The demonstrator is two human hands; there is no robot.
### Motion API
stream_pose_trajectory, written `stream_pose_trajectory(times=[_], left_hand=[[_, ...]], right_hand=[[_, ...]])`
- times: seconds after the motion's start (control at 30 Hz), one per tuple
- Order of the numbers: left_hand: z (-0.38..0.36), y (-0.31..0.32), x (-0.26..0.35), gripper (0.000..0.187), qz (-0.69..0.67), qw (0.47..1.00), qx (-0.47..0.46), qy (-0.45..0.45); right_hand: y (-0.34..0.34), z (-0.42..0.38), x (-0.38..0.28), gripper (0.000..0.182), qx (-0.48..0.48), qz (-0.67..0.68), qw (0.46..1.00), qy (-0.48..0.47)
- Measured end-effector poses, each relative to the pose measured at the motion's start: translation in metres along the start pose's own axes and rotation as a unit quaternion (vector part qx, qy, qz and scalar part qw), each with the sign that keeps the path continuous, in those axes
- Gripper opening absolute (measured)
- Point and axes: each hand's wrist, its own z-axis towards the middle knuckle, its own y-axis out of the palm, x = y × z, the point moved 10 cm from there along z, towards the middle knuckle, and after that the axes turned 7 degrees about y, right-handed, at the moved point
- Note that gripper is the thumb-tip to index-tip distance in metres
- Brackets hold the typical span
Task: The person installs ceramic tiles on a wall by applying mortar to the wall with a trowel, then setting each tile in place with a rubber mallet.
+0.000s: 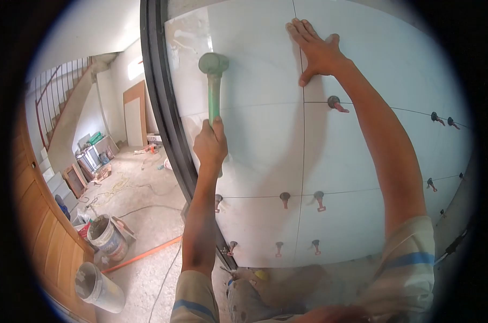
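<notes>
Rubber mallet [214,81] in left hand [210,144], right hand [318,51] flat on wall tile [255,64]

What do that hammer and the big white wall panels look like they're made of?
The hammer in the left hand looks like a rubber mallet: dull greenish head and handle, no metal shine. The white panels under the right hand look like glazed ceramic or porcelain tile: glossy, reflective, with thin straight joints holding small red clips, probably plastic.
</notes>
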Motion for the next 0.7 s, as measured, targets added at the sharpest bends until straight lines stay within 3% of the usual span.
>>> stream_pose_trajectory(times=[0.13,0.2,0.23,0.3,0.37,0.7], left_hand=[[-0.015,0.003,-0.004,0.053,0.007,1.000,-0.011,0.011],[-0.021,0.007,0.012,0.043,0.034,0.992,-0.002,0.124],[-0.023,0.008,0.015,0.043,0.034,0.992,-0.005,0.122],[-0.031,0.000,0.043,0.042,-0.005,0.977,0.037,0.210],[-0.027,0.006,0.044,0.042,-0.005,0.976,0.045,0.214],[-0.010,0.016,0.012,0.045,0.004,0.992,0.041,0.123]], right_hand=[[-0.004,0.009,0.000,0.144,0.001,0.009,1.000,0.002],[-0.004,0.009,0.001,0.144,0.005,0.013,1.000,0.000],[-0.006,0.008,0.000,0.143,-0.001,0.022,1.000,-0.002],[-0.012,0.009,0.000,0.142,-0.009,0.032,0.999,-0.005],[-0.010,0.005,-0.004,0.146,-0.097,0.053,0.994,-0.019],[-0.003,0.006,-0.002,0.140,-0.102,0.034,0.994,-0.013]])
